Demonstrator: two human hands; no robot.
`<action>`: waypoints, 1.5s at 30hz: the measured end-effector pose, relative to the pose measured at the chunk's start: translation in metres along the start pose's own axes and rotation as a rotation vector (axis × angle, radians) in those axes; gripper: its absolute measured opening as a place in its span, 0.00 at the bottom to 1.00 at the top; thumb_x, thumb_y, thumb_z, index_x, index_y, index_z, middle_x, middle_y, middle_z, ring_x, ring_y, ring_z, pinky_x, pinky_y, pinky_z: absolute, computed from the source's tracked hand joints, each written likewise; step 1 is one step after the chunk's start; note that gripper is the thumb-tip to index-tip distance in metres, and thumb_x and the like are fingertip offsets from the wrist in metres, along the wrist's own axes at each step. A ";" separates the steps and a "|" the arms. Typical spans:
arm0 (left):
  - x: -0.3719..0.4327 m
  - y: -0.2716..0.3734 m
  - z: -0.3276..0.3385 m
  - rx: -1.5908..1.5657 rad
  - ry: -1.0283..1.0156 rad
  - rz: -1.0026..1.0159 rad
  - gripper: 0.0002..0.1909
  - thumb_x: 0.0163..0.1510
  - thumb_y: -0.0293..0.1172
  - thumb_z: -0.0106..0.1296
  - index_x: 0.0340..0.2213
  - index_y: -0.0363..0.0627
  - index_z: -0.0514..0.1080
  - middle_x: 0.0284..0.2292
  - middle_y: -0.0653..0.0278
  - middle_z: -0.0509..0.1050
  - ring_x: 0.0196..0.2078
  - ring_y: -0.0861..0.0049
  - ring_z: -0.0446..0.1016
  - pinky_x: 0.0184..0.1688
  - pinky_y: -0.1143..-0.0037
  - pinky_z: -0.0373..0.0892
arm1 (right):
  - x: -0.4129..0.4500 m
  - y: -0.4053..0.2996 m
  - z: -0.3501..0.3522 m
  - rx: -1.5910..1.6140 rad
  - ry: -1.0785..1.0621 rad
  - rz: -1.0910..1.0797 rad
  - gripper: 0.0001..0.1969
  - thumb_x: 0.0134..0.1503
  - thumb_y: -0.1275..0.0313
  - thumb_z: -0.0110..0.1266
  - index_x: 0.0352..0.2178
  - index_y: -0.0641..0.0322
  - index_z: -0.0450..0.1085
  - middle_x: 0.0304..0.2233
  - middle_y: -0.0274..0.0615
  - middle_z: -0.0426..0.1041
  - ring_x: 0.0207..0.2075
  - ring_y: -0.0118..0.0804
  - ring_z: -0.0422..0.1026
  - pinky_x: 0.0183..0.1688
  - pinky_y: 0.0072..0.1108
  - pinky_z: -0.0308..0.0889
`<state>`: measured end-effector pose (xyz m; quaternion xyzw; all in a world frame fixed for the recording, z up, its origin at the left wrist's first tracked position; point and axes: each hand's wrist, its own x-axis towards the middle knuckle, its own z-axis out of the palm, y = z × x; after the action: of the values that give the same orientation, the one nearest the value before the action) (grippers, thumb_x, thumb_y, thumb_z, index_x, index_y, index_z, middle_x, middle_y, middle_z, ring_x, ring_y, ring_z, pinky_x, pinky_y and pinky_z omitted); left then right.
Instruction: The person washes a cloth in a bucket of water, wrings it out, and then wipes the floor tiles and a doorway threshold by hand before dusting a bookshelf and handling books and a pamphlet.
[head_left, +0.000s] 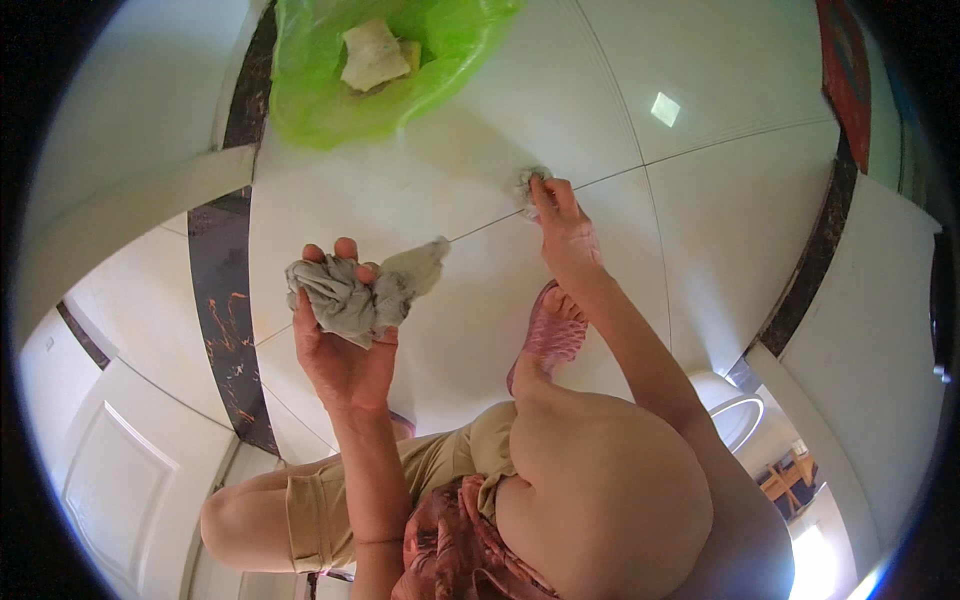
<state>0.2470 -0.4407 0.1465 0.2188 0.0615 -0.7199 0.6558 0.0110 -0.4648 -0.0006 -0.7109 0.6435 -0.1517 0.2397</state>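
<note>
Palm up, my left hand (341, 352) holds a crumpled grey cloth (330, 296), whose loose end hangs to the right over the tiled floor (480, 285). My right hand (564, 225) is at centre right, fingers pinched on a small crumpled whitish-grey wad (531, 187), close to or on a tile joint; whether it touches the floor is hard to tell. A green plastic bag (322, 112) lies spread at the top left, with a pale crumpled piece (373, 56) inside it.
A pink sandal (559, 334) on my foot is just below my right hand. Dark marbled strips (225, 322) run along the floor at left and right. A white panelled door (120, 480) stands at lower left. A red patterned item (847, 82) is at upper right.
</note>
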 end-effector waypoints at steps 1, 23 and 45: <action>-0.002 0.004 -0.001 -0.007 -0.001 0.023 0.18 0.57 0.36 0.41 0.49 0.50 0.61 0.49 0.59 0.62 0.47 0.66 0.67 0.46 0.63 0.68 | 0.001 0.002 -0.001 -0.031 -0.072 -0.049 0.26 0.43 0.81 0.52 0.47 0.55 0.61 0.35 0.37 0.63 0.33 0.41 0.71 0.33 0.26 0.71; -0.003 0.021 -0.023 -0.158 -0.023 0.032 0.16 0.58 0.33 0.40 0.48 0.46 0.64 0.50 0.59 0.62 0.48 0.68 0.66 0.46 0.69 0.69 | -0.016 0.144 -0.086 -0.150 0.362 0.340 0.13 0.41 0.72 0.59 0.31 0.62 0.72 0.28 0.40 0.69 0.24 0.31 0.69 0.29 0.22 0.67; -0.103 0.077 0.057 0.059 0.046 0.228 0.17 0.56 0.36 0.44 0.47 0.51 0.62 0.46 0.60 0.65 0.44 0.66 0.66 0.45 0.66 0.66 | 0.134 -0.149 -0.090 0.368 0.299 -0.381 0.17 0.44 0.80 0.58 0.39 0.64 0.69 0.33 0.44 0.71 0.26 0.35 0.72 0.29 0.21 0.69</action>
<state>0.3127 -0.3779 0.2532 0.2601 0.0298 -0.6369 0.7251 0.1059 -0.6014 0.1421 -0.7330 0.4885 -0.4112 0.2343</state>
